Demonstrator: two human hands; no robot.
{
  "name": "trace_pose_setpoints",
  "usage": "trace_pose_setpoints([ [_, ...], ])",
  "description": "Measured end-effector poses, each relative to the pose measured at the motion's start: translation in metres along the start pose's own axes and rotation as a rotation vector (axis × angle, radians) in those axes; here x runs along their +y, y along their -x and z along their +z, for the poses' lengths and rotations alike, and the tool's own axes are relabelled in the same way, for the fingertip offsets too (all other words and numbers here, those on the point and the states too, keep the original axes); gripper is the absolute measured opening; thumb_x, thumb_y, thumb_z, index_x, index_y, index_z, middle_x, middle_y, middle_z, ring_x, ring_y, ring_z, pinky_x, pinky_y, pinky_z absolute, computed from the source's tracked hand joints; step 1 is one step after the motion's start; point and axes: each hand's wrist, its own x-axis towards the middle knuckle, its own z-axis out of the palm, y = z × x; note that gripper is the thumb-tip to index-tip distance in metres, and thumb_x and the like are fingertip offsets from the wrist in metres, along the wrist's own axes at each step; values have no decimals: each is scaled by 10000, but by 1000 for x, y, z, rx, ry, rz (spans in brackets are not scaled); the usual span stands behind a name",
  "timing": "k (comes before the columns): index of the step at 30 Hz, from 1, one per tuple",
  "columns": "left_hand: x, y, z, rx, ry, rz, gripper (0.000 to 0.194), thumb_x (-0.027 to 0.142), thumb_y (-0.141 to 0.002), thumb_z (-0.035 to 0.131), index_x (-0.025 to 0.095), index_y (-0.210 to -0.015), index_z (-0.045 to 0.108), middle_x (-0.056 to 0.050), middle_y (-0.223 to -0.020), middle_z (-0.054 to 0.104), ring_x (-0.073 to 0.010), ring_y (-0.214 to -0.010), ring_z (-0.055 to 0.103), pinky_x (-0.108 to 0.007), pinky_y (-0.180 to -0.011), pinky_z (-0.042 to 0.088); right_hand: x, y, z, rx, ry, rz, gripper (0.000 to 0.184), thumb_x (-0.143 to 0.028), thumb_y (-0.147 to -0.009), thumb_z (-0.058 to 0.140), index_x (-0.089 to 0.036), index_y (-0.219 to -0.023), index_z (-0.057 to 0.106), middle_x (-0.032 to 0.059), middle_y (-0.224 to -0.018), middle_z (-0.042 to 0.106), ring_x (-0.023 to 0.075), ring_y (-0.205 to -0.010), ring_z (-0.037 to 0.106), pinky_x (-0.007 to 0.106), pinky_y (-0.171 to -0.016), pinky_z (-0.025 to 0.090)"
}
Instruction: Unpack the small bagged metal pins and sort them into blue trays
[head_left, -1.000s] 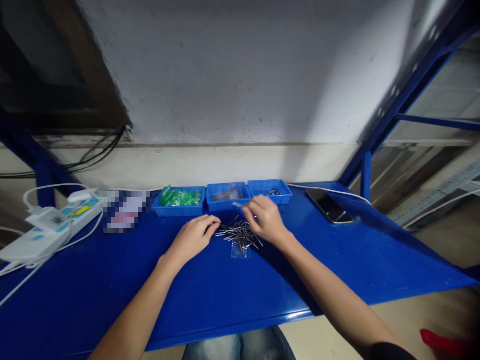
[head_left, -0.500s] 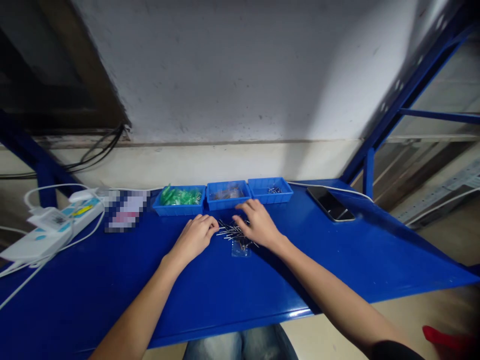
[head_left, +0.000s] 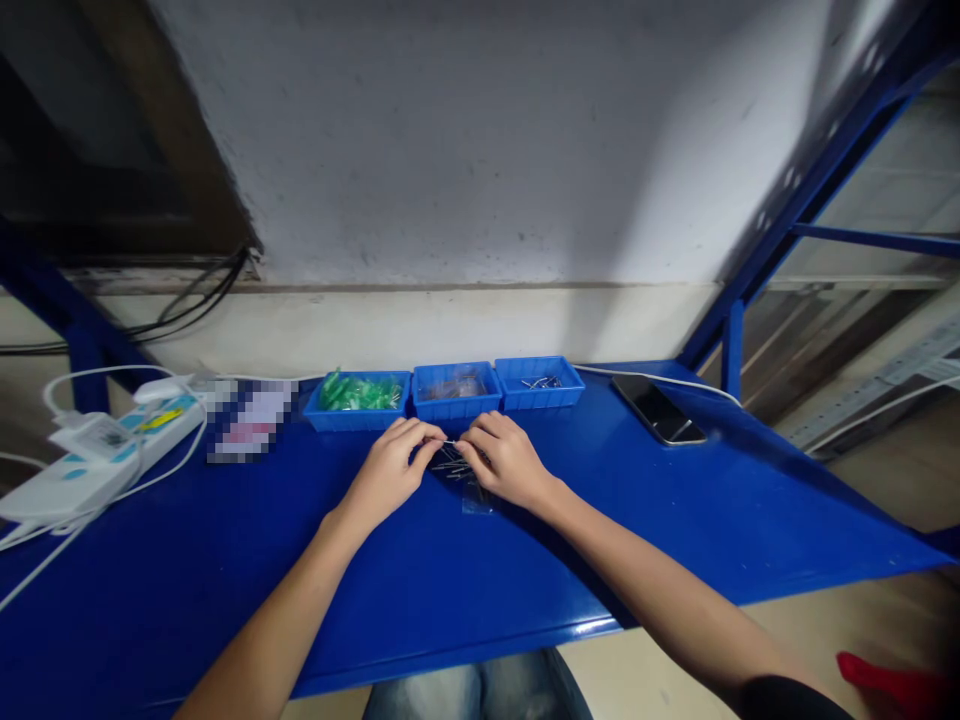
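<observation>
In the head view, the two hands meet above the middle of the blue surface (head_left: 450,590), fingertips close to each other with only a narrow gap between. The left hand (head_left: 397,462) has thumb and forefinger pinched on a thin metal rod (head_left: 449,442), which sticks out toward the other side. The right hand (head_left: 504,458) is curled with its fingertips at the rod's far end — whether they grip it or merely touch it, I cannot tell.

Just below the fingertips lies a loose pile of thin metal rods (head_left: 450,466), partly covered by the right hand. A small clear bag (head_left: 477,506) lies flat at the near edge of the pile.

Behind the hands, three blue bins stand side by side: the left bin (head_left: 356,422) holds green pieces (head_left: 364,391), the middle bin (head_left: 459,406) holds clear and brownish bits too small to make out, and the right bin (head_left: 546,399) holds a few thin metal pieces (head_left: 543,382).

A dark phone (head_left: 658,409) lies at an angle to the right of the bins, near a white cable (head_left: 675,380). On the left are a white power strip (head_left: 105,468) with plugs in it and, between that and the bins, a flat item (head_left: 251,420) — pixelated, so unreadable.
</observation>
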Motion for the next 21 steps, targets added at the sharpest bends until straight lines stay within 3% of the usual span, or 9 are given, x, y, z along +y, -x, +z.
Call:
trace_pose_setpoints([
  [3,0,0,2,5,-10,5,234,282,-915,396,199,-838,600,-27,-847,646,-170,-826,572,-305,-809,423,-3,0,1,-1,-7,-18,262,-352,-928,413,-172,-922,603,64,-838,587,167,-761,492,296,-708,362],
  [8,-1,2,3,-54,3,-58,228,305,-910,396,208,-892,602,-28,-858,648,-171,-823,590,-298,-790,436,7,-4,-9,49,27,-76,250,-294,-924,400,-173,-845,604,69,-779,576,176,-736,493,314,-699,361],
  [11,-3,4,2,-172,-35,-82,182,331,-861,487,223,-951,602,-30,-906,635,-179,-828,586,-291,-740,446,33,-8,-25,228,93,98,257,-279,-918,384,-172,-824,598,89,-782,570,206,-767,499,351,-737,372],
  [13,-5,5,4,-259,-111,-53,138,305,-824,537,228,-912,610,-29,-901,624,-192,-839,576,-297,-731,440,53,-8,-32,353,181,281,245,-308,-907,398,-158,-941,589,120,-866,572,245,-839,502,387,-764,380],
  [15,-8,6,6,-309,-174,-31,93,252,-823,524,223,-847,609,-29,-878,614,-198,-847,567,-301,-734,431,68,-5,-34,393,230,397,308,-332,-889,425,-130,-1093,537,151,-954,562,276,-897,505,414,-781,391],
  [18,-12,5,9,-309,-167,-42,155,200,-857,446,204,-804,591,-43,-851,603,-193,-838,561,-300,-735,429,67,0,-25,313,175,407,331,-322,-886,432,-132,-1150,497,149,-980,565,277,-924,517,416,-804,404],
  [21,-14,2,8,-244,-78,-79,172,214,-866,433,188,-803,591,-51,-848,606,-186,-828,568,-306,-757,440,41,1,-11,142,57,242,276,-312,-890,451,-158,-1108,520,112,-953,582,244,-923,522,376,-827,399],
])
